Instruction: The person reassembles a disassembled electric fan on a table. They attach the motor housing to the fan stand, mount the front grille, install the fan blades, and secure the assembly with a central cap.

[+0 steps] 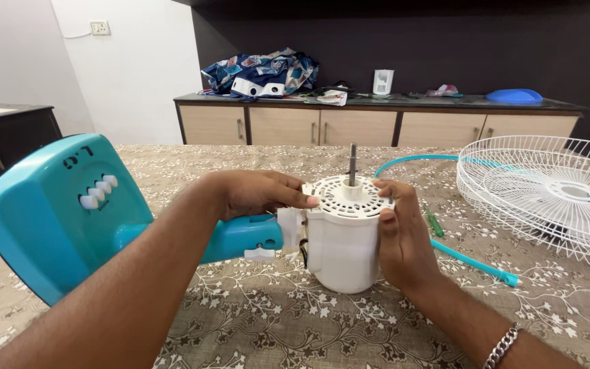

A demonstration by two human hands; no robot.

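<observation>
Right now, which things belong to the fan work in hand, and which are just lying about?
In hand: white motor housing with shaft, teal fan base, left hand, right hand.
Lying about: wire fan guard, teal ring, green screwdriver, patterned cloth.

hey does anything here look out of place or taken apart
Yes. The fan is in pieces: both hands, left hand and right hand, grip the bare motor housing, its shaft exposed, and the wire guard lies detached beside it.

I am observing two bare forearms with no sleeves showing. My left hand [254,193] is wearing nothing: no ring, no watch. My right hand [404,240] is likewise bare, while the right wrist is carrying a silver curb-link chain bracelet [501,347].
</observation>
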